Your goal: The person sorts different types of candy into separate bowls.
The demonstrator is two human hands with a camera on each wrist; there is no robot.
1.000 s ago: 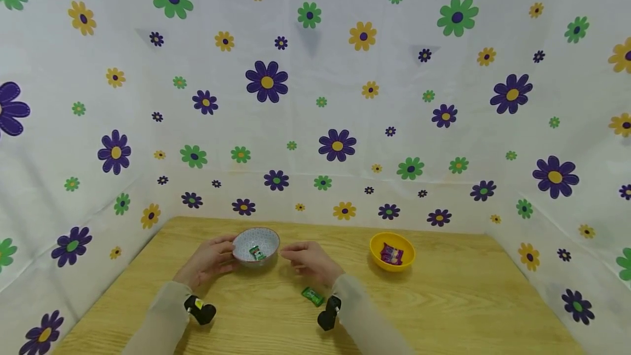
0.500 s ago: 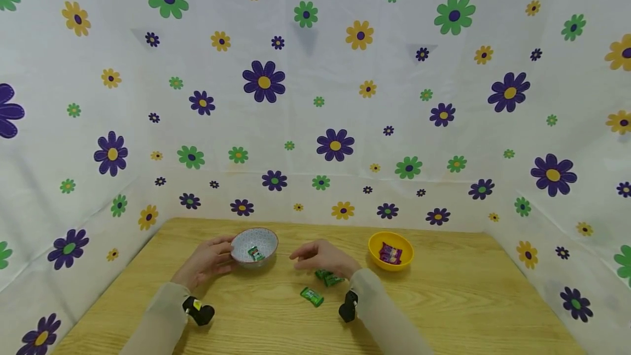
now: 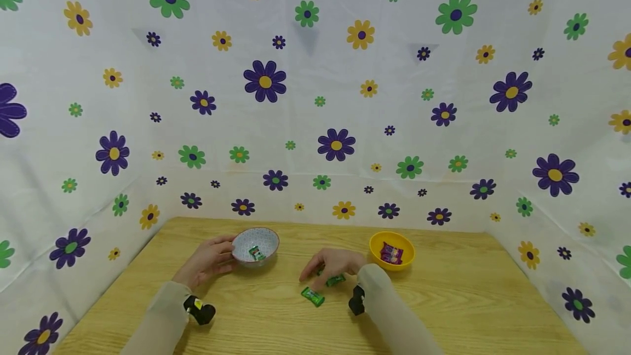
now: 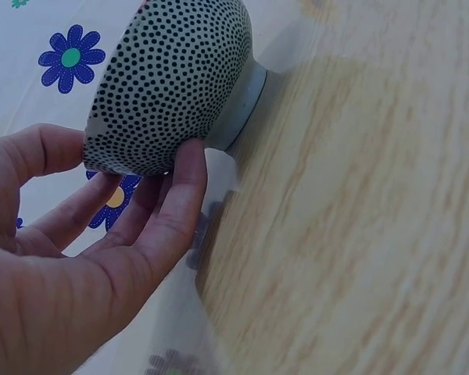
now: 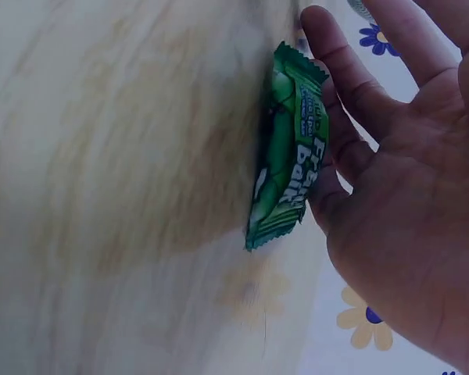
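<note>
My left hand (image 3: 209,261) holds the side of a patterned bowl (image 3: 265,240), thumb at its rim and fingers against its dotted outer wall (image 4: 172,86). Inside the bowl lies a green-wrapped candy (image 3: 256,253). Over the middle of the table is my right hand (image 3: 337,261), palm down with fingers spread and nothing held. Its fingertips point down beside a loose green candy (image 3: 313,296). More green candies (image 3: 336,280) lie beneath that hand, partly hidden by it. In the right wrist view, a green candy (image 5: 289,148) lies on the table just in front of the fingers (image 5: 352,78).
A yellow bowl (image 3: 373,248) holding purple-wrapped candies (image 3: 391,253) stands behind and right of my right hand. Flower-printed white sheeting (image 3: 305,125) walls the wooden table (image 3: 458,289) at the back and both sides.
My right hand has drawn back from beside the patterned bowl, rightward and then down over the green candies. My left hand stays at the bowl.
</note>
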